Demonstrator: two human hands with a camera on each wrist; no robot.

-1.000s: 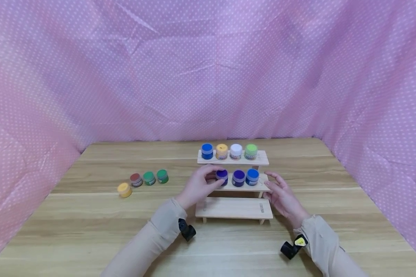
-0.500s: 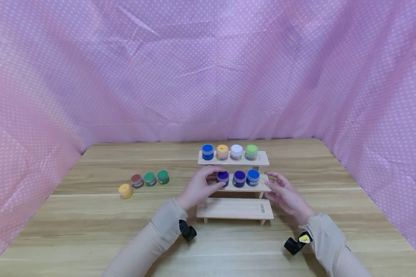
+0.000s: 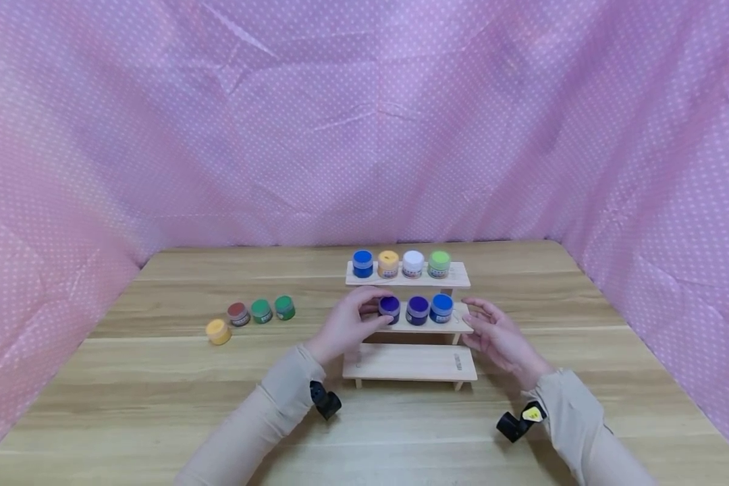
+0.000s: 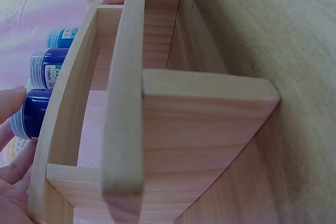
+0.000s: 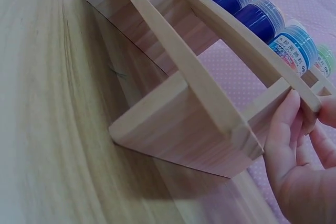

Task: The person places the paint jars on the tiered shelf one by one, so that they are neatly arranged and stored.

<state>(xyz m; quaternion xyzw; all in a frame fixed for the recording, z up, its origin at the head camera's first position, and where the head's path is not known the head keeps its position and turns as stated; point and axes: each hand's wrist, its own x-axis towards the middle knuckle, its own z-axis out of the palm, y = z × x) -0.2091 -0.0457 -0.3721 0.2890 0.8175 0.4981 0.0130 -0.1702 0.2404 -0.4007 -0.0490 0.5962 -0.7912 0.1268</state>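
front: passable over the table (image 3: pixel 401 432) between the sleeves (image 3: pixel 290 383) and above the lowest shelf (image 3: pixel 410 363) | middle shelf (image 3: pixel 460 316): left end blocked by the left hand (image 3: pixel 347 325), right end by the right hand (image 3: pixel 503 341); two purple jars (image 3: pixel 390 307) and a blue jar (image 3: pixel 441 308) leave narrow gaps | behind: back row of jars (image 3: pixel 413 264) obstructs | left: lane between green jars (image 3: pixel 284 308) and left hand

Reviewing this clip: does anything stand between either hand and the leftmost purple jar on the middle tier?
Nothing visible blocks the left hand; its fingers are around that purple jar. From the right hand, at the middle tier's right end, another purple jar and a blue jar stand between.
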